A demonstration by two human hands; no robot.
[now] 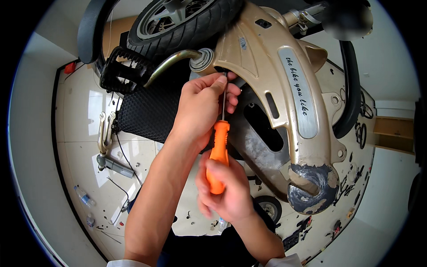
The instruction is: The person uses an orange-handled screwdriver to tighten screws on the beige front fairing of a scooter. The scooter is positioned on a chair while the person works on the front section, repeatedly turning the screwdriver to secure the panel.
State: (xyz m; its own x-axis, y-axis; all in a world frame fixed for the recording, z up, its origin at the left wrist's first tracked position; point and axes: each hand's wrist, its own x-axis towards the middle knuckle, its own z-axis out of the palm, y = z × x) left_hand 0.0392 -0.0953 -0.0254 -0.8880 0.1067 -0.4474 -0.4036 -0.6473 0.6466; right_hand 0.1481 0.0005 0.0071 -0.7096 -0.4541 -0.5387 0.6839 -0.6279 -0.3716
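My right hand (227, 187), partly blurred, is wrapped round the orange handle of a screwdriver (219, 140). The thin metal shaft points away from me, up to the underside of a champagne-coloured bike frame (262, 58). My left hand (200, 102) pinches the far end of that shaft between thumb and fingers, close to the frame's edge. Whatever the tip meets is hidden by my left fingertips and the frame. Just left of them, a curved metal crank (171, 66) runs from a round hub to a black pedal (122, 71).
A black-tyred wheel (178, 22) rises at the far side. A black textured seat-like piece (147, 109) lies beneath my left hand. On the tiled floor are a metal fork part (105, 133), a plastic bottle (84, 196), a small wheel (269, 208) and scattered parts. A wooden shelf (395, 133) stands right.
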